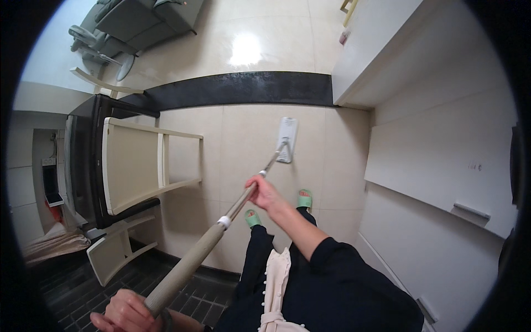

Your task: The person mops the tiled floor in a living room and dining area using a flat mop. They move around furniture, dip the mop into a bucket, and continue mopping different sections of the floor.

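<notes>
A flat mop spans the view diagonally. Its pole (236, 206) has a thicker beige grip (186, 265) at the near end. My right hand (262, 192) is wrapped around the thinner metal part of the pole, past a white collar. At the lower left, my left hand (128, 312) closes on the top end of the grip. The flat white mop head (287, 139) rests on the pale floor tiles (253, 133), ahead of my feet in green slippers (305, 198). The cloth under the mop head is hidden.
A dark threshold strip (244, 88) crosses the floor ahead. Cream chairs (132, 166) stand at a black table (85, 162) on the left. White cabinets (431, 166) line the right. Farther off are a standing fan (126, 66) and a grey sofa (141, 25).
</notes>
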Available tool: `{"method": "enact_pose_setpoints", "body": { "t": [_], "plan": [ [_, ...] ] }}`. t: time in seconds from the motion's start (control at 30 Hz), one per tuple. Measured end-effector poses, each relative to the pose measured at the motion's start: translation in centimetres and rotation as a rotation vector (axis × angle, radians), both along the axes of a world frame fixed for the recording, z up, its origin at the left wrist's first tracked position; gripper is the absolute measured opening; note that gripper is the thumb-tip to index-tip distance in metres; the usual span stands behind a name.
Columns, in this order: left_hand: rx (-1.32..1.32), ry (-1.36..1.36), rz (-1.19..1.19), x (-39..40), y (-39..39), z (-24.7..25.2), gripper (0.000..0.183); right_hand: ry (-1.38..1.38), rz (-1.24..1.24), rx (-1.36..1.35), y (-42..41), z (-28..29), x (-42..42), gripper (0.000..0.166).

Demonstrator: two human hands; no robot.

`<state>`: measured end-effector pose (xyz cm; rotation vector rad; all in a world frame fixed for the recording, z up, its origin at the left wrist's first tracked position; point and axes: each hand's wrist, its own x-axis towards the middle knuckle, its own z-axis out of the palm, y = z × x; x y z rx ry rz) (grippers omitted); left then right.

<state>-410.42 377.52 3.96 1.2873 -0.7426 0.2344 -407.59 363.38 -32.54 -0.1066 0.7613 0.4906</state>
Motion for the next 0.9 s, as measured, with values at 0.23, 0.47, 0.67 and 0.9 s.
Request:
{"method": "enact_pose_setpoints", "body": {
  "t": [0.23, 0.47, 0.67, 0.9],
  "plan": [
    [-0.09, 0.192, 0.103, 0.9, -6.9, -4.6, 0.012, -0.008, -0.144, -0.08, -13.8, -5.1, -3.8, 0.018],
    [-0.1, 0.454, 0.29, -3.8, -7.6, -8.5, 0.004, 0.27, -0.19, -0.371, -15.5, -9.1, -6.0, 0.015],
    [-0.137, 0.289, 0.488, -10.7, 3.3, -5.0, 0.012, 0.224, 0.079, -0.311, -2.2, -4.4, -7.9, 0.013],
    [-0.04, -0.137, 0.508, -16.2, 10.8, 2.7, 0.014, 0.167, 0.336, 0.034, 17.1, 2.8, -12.2, 0.015]
  ]
}}
